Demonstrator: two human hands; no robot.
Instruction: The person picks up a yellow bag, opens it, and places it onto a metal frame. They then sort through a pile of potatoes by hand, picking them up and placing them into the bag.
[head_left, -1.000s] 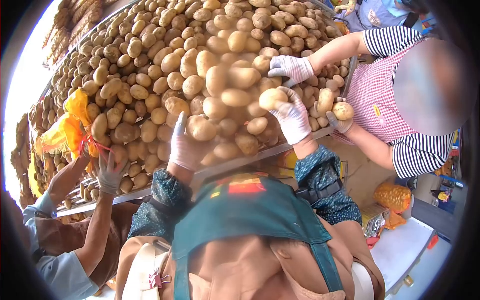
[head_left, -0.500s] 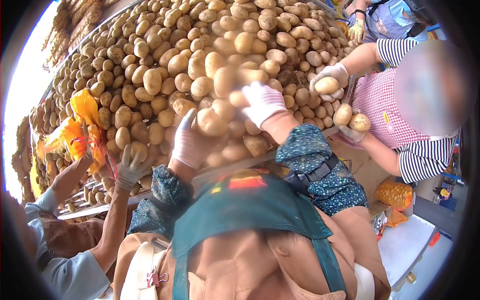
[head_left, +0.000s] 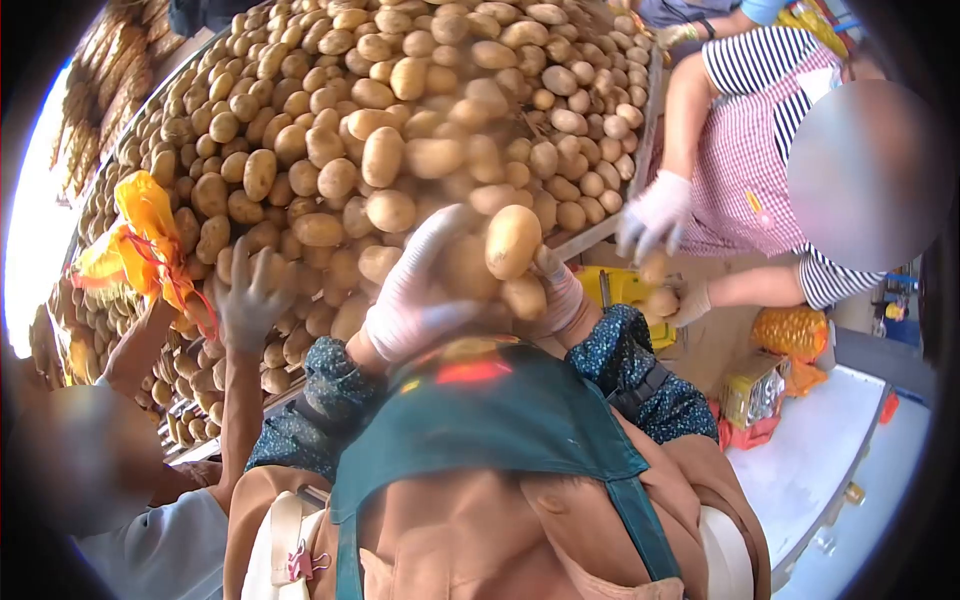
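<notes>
In the head view, we have both gloved hands at the near edge of the big pile of potatoes (head_left: pixel 400 130), which lies on a long metal tray (head_left: pixel 600 232). Our left hand (head_left: pixel 415 300) is pressed against the potatoes at the edge, with its fingers spread apart and laid flat on them; it grips none that we can see. Our right hand (head_left: pixel 553 298) is lower and partly hidden. One large potato (head_left: pixel 512 241) rests on top of it, and a smaller one (head_left: pixel 524 296) sits just beside its fingers. We cannot tell whether these fingers are closed around anything, because the potatoes cover them.

To do this step well, we judge that the left hand should work as a wall against the pile while the right hand takes only what it can cup. The large potato looks loose, so a slow pull toward our green apron (head_left: pixel 490 420) seems safer.

A neighbour's grey gloved hand (head_left: pixel 245 298) reaches into the pile at our left, near an orange net bag (head_left: pixel 145 235). At our right, another person's white glove (head_left: pixel 655 215) hangs past the tray edge.
</notes>
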